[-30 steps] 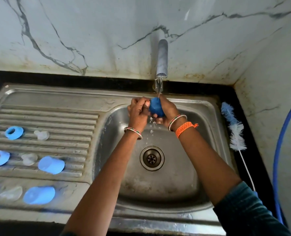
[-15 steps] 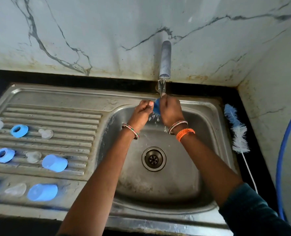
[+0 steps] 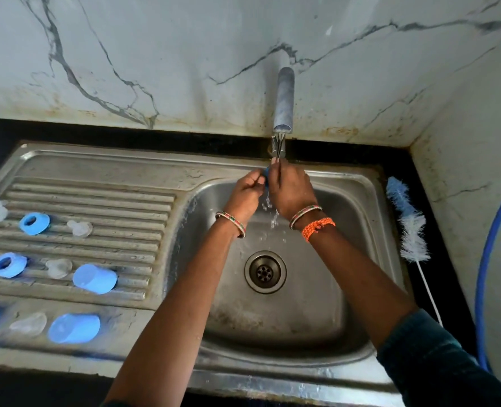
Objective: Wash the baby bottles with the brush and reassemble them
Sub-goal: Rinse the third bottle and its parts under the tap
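Both hands [image 3: 272, 189] gripping, seemingly, blue part [image 3: 266, 173], under tap [image 3: 283, 101]

Blue cap [image 3: 266, 174] between both hands, under tap [image 3: 283, 101]

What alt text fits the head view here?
Both hands, left and right, hold a blue bottle part under the running tap over a steel sink. Blue caps, rings and clear teats lie on the drainboard; a bottle brush rests at right.
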